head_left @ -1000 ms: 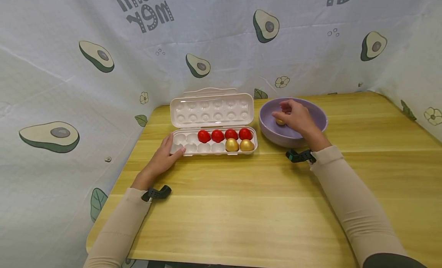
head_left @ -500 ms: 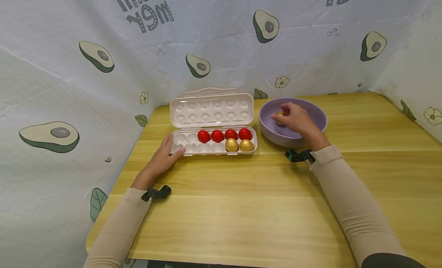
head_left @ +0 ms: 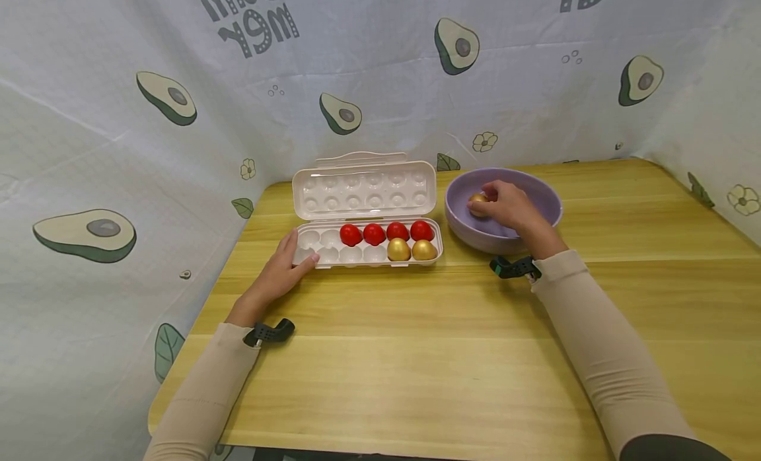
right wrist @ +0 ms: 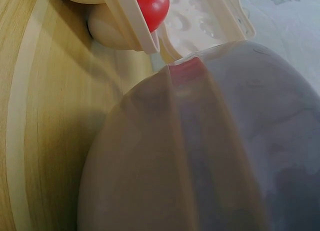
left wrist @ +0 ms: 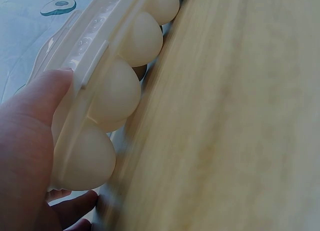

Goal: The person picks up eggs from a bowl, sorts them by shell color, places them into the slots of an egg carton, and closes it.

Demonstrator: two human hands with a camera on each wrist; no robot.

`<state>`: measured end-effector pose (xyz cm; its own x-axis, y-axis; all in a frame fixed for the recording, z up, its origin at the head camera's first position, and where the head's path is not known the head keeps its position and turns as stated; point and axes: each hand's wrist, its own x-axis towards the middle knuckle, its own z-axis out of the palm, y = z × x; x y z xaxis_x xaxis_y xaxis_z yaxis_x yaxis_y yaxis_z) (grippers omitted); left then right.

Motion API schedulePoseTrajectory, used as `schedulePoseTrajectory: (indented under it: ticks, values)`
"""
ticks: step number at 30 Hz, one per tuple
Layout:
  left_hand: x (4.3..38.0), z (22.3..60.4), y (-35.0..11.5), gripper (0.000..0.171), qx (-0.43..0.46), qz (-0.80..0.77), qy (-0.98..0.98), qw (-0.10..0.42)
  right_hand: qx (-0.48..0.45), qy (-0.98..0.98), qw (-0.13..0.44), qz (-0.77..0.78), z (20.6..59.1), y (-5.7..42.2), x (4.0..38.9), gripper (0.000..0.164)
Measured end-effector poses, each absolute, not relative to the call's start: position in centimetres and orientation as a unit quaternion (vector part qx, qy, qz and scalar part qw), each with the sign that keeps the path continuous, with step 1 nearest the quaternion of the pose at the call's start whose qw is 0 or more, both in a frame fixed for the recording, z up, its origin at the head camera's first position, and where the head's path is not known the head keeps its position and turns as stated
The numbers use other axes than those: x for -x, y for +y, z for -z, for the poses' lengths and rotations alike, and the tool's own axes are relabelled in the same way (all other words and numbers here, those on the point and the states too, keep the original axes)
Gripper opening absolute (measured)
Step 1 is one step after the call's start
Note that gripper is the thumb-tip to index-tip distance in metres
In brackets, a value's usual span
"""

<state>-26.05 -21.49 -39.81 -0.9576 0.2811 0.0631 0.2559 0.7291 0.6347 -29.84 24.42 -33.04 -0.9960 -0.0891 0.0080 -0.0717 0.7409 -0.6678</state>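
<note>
A pale plastic egg carton (head_left: 364, 189) lies with its lid raised. Several red eggs (head_left: 374, 234) fill part of its back row, and two gold eggs (head_left: 411, 251) occupy the right end of the front row. My left hand (head_left: 275, 271) grips the carton's left end; the left wrist view shows the thumb (left wrist: 42, 93) over its front edge. Inside the purple bowl (head_left: 475, 238), my right hand (head_left: 510, 207) pinches a gold egg (head_left: 477, 202) between thumb and fingers. The bowl's outer wall (right wrist: 145, 156) fills most of the right wrist view, hiding that hand.
Both carton and bowl stand side by side toward the back of a wooden table (head_left: 380, 355). Behind them hangs a white curtain (head_left: 392, 71) printed with avocados. The carton's left cups (head_left: 329, 238) hold no eggs.
My right hand has lowered slightly, and its thumb and fingers have closed around the gold egg, which now shows more at the fingertips. The left hand and carton have stayed put.
</note>
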Motion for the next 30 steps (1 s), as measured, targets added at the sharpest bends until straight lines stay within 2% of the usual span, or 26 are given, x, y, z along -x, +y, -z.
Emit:
schedulePoseTrajectory:
  ticks: [8,16,24,30]
  values:
    - [26.07,39.89,-21.51,0.089,-0.144,-0.339,0.930,0.015,0.044,0.930,0.025,0.365,32.98,24.37,29.96,0.071]
    - [26.01,39.92,-21.57,0.090,-0.140,-0.343,0.929,0.021,0.054,0.932,0.032,0.356,33.11,24.41,30.08,0.077]
    - [26.05,39.91,-21.50,0.089,-0.145,-0.339,0.929,0.018,0.085,0.934,0.021,0.346,33.36,24.34,30.15,0.049]
    - [26.02,39.73,-21.48,0.090,-0.147,-0.330,0.932,0.020,0.096,0.934,0.020,0.343,33.48,24.20,30.10,0.042]
